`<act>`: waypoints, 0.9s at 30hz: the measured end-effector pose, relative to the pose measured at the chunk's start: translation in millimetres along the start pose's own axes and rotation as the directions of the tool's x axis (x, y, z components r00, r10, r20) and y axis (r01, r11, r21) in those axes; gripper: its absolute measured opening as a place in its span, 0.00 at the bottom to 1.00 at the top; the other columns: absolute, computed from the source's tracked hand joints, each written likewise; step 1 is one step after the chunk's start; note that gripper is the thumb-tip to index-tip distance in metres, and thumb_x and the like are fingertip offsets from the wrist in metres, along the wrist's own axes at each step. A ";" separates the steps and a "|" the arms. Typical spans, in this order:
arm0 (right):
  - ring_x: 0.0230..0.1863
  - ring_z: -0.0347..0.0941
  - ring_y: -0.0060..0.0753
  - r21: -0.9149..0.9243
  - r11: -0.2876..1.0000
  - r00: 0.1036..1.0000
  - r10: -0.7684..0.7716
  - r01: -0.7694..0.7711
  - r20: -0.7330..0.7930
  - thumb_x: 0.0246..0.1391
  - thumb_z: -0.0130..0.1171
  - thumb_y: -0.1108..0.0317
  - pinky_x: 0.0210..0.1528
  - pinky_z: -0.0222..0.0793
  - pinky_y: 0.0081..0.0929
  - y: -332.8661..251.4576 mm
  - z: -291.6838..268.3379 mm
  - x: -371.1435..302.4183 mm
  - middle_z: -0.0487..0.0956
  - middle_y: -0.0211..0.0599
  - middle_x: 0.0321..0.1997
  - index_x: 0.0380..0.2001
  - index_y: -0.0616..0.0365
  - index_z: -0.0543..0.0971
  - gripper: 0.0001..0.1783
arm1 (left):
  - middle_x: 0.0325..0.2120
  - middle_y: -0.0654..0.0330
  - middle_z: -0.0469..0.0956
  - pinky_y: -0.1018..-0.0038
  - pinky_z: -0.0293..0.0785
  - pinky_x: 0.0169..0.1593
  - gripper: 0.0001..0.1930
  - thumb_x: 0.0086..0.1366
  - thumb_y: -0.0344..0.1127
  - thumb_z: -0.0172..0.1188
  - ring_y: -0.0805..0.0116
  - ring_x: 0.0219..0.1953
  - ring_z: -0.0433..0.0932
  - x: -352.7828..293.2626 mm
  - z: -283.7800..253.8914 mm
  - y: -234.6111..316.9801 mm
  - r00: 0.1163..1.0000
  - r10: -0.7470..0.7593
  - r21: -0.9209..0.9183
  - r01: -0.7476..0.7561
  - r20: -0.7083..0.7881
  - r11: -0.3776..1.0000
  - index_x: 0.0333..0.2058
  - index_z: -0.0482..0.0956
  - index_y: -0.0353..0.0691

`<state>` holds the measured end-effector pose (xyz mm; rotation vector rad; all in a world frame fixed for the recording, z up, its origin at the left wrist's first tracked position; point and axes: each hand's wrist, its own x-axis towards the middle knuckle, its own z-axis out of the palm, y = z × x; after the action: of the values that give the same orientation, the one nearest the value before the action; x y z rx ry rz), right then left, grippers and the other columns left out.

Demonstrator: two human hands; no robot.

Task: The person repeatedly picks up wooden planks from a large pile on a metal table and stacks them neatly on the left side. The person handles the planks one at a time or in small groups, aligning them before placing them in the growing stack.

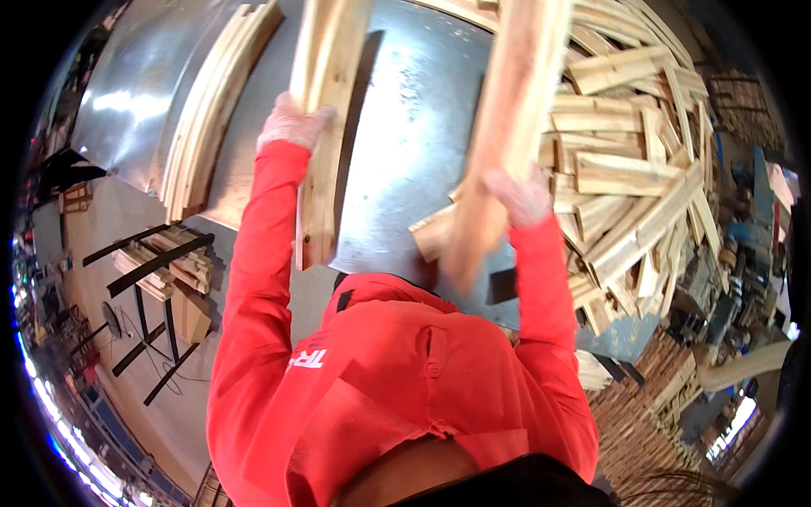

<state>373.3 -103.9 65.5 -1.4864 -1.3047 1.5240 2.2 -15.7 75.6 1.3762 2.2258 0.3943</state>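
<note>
Both my hands wear thin, pale gloves. My left hand [291, 124] is closed on the left edge of a long wooden board [319, 186], with the thumb lying over its top. This board runs lengthwise away from me over the metal table [393, 127]. On the right, my right hand [519, 196] grips the side of a second long wooden board [507, 110], which is blurred and appears raised above the table. Its fingers are partly hidden by the board. Just under that board's near end, a short wood piece [433, 232] pokes out.
A large heap of short wooden pieces [629, 173] covers the table's right side. Several long strips [224, 110] lie stacked at the left. Beyond the table's left edge stands a black metal stand [160, 270] with wood on it. More stacked wood [650, 414] sits at the lower right.
</note>
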 end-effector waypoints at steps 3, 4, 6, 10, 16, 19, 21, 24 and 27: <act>0.56 0.70 0.37 0.294 0.955 0.998 0.056 -0.047 -0.022 0.51 0.67 0.58 0.60 0.64 0.32 34.3 131.9 105.4 0.74 0.49 0.56 0.67 0.59 0.54 0.46 | 0.46 0.42 0.78 0.60 0.71 0.54 0.37 0.54 0.59 0.63 0.45 0.51 0.76 23.2 8.1 3.9 0.984 0.046 0.108 -0.065 0.172 0.992 0.54 0.68 0.37; 0.57 0.68 0.40 0.392 0.918 0.995 0.082 -0.056 -0.049 0.51 0.67 0.56 0.62 0.62 0.32 42.8 172.5 124.3 0.73 0.50 0.57 0.69 0.58 0.49 0.51 | 0.46 0.41 0.77 0.60 0.70 0.55 0.38 0.57 0.62 0.59 0.43 0.53 0.74 25.6 18.6 -4.0 0.960 0.086 0.062 -0.107 0.268 0.992 0.56 0.67 0.37; 0.61 0.65 0.48 0.075 0.989 0.990 0.128 -0.124 -0.053 0.50 0.66 0.50 0.62 0.62 0.33 40.5 217.6 112.6 0.69 0.55 0.60 0.69 0.62 0.45 0.55 | 0.49 0.39 0.75 0.60 0.69 0.56 0.41 0.61 0.65 0.50 0.42 0.54 0.73 3.4 40.2 -31.4 0.909 0.191 -0.085 -0.172 0.371 0.981 0.63 0.60 0.39; 0.65 0.60 0.61 -0.462 0.840 0.928 0.362 -0.285 0.087 0.50 0.61 0.44 0.65 0.60 0.39 45.2 237.8 48.3 0.61 0.61 0.65 0.70 0.56 0.45 0.54 | 0.60 0.38 0.63 0.60 0.66 0.60 0.51 0.56 0.65 0.55 0.42 0.59 0.67 -52.1 29.7 -53.2 0.894 0.106 -0.028 -0.105 0.435 0.994 0.69 0.45 0.41; 0.62 0.66 0.42 -0.191 0.968 0.903 0.221 -0.160 0.368 0.50 0.63 0.45 0.63 0.61 0.36 57.0 200.7 48.1 0.65 0.48 0.64 0.66 0.55 0.60 0.45 | 0.64 0.39 0.56 0.56 0.62 0.62 0.58 0.49 0.57 0.64 0.42 0.63 0.61 -52.7 30.1 -24.3 0.867 -0.117 0.195 0.023 0.485 0.981 0.69 0.36 0.42; 0.57 0.68 0.34 0.327 0.930 0.976 0.108 -0.166 0.189 0.51 0.64 0.48 0.61 0.63 0.33 76.2 203.8 72.2 0.69 0.41 0.59 0.66 0.55 0.59 0.44 | 0.56 0.40 0.67 0.56 0.71 0.55 0.47 0.53 0.54 0.62 0.49 0.54 0.73 -21.7 25.3 -63.1 0.766 0.277 -0.691 0.282 0.580 0.666 0.65 0.52 0.36; 0.53 0.69 0.31 0.727 0.686 0.956 -0.190 -0.033 0.222 0.51 0.67 0.54 0.57 0.67 0.30 52.6 228.9 108.0 0.71 0.37 0.56 0.67 0.54 0.57 0.45 | 0.42 0.42 0.79 0.61 0.75 0.50 0.37 0.59 0.60 0.56 0.58 0.45 0.80 -0.1 46.1 -105.6 0.719 0.440 -0.839 0.509 0.538 0.194 0.53 0.72 0.30; 0.57 0.68 0.37 0.733 0.676 0.997 0.034 -0.073 0.068 0.43 0.73 0.61 0.57 0.68 0.32 -10.0 264.9 116.7 0.69 0.38 0.59 0.69 0.52 0.48 0.56 | 0.37 0.43 0.81 0.63 0.74 0.50 0.37 0.62 0.66 0.46 0.55 0.43 0.81 -2.5 23.9 -106.3 0.848 -0.031 -0.522 0.354 0.529 0.776 0.42 0.81 0.32; 0.65 0.60 0.46 0.419 0.903 0.995 0.092 -0.095 0.029 0.40 0.73 0.53 0.66 0.58 0.36 3.4 301.5 133.2 0.63 0.46 0.65 0.70 0.55 0.44 0.62 | 0.39 0.47 0.82 0.63 0.76 0.47 0.28 0.63 0.59 0.51 0.54 0.44 0.81 11.1 12.9 -129.9 0.883 -0.199 0.223 0.111 0.426 0.969 0.39 0.83 0.37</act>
<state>60.6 -46.7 -21.8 -1.2743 -0.8424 1.7424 -92.5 -64.3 -0.8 1.2172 2.0001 -0.1890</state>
